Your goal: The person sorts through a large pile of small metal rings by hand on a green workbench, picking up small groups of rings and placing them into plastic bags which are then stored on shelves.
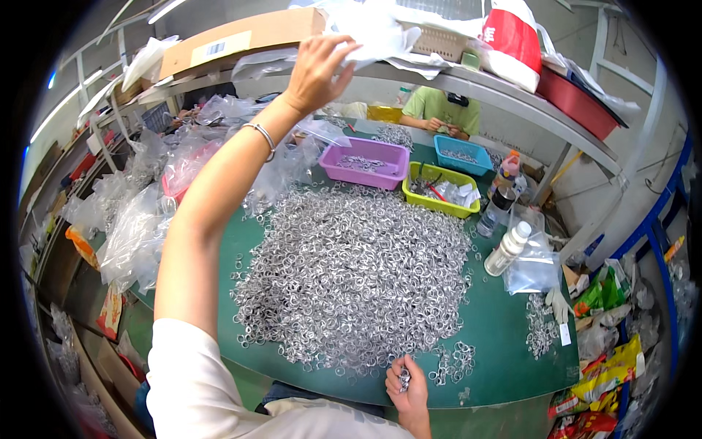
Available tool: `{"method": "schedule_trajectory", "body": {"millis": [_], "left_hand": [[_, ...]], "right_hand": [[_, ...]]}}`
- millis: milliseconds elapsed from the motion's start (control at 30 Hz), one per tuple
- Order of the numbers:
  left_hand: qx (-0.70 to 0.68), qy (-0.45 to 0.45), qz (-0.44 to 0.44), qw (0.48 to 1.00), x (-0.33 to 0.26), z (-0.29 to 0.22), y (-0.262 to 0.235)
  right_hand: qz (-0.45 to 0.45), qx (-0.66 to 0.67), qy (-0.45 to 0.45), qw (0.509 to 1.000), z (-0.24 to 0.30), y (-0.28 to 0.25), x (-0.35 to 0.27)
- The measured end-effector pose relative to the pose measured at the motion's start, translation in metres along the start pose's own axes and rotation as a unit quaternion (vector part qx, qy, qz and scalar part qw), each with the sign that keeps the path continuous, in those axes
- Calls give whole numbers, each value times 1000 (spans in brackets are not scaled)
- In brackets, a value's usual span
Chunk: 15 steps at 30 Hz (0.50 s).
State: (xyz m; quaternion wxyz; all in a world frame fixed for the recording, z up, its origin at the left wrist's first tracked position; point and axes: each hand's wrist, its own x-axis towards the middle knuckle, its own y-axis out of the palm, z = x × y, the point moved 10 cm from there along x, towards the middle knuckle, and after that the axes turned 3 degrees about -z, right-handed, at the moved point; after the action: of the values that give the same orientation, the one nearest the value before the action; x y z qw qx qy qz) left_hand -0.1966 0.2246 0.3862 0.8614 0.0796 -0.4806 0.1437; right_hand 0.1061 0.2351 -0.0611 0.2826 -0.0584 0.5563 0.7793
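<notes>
My left hand (pixel 319 72) is raised to the overhead shelf, its bent fingers closed on the edge of some thin white plastic (pixel 376 36). A metal bangle (pixel 265 139) circles that wrist. Down at the table's front edge, my right hand (pixel 409 391) is curled around a few small silver metal rings (pixel 404 378). Beyond it a broad heap of similar rings (pixel 351 271) spreads over the green table (pixel 504 377). A small loose group of rings (pixel 455 362) lies just to the right of my right hand.
Behind the heap stand a purple basket (pixel 365 164), a yellow-green basket (pixel 439 194) and a blue basket (pixel 464 155). Bottles, including a white one (pixel 508 249), stand at right. Clear plastic bags (pixel 135 234) crowd the left. Across the table sits a person in green (pixel 442 110).
</notes>
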Motion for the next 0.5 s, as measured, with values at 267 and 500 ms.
{"method": "schedule_trajectory", "body": {"millis": [267, 500], "left_hand": [[77, -10, -97, 992, 8, 13, -51], [-76, 105, -91, 987, -6, -97, -83]], "right_hand": [[3, 6, 24, 1000, -10, 5, -2], [43, -3, 1, 999, -7, 21, -1]]}}
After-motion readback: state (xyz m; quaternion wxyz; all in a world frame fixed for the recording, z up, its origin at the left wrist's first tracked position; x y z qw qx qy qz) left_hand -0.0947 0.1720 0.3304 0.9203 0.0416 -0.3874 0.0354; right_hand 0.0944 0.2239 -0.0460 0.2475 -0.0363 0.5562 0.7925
